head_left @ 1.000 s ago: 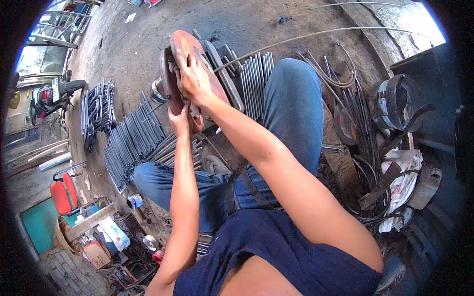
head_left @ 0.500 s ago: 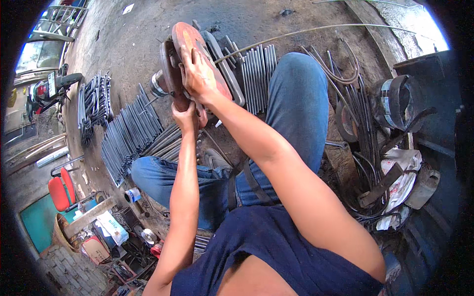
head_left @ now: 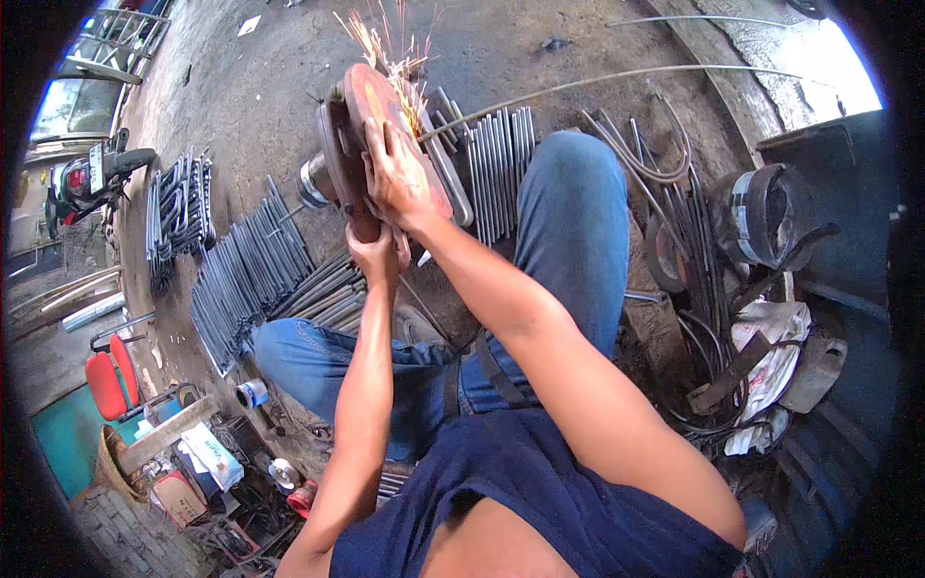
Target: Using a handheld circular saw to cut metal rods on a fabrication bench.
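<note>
Head | hands at reddish guard | long axis pointing away, slightly leftward

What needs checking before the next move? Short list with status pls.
1. Right hand placed on the reddish machine: ok, laid flat on its side.
2. Left hand firmly gripping: cannot tell; it is at the machine's near end, but most fingers are hidden.
3. Gloves on: not ok, both hands are bare.
4. Sparks directed away from the person: ok, they spray off the far side.
5. Long thin rod secured: cannot tell; it reaches the machine's right side, any clamping hidden.
6. Eye protection: cannot tell, out of view.
</note>
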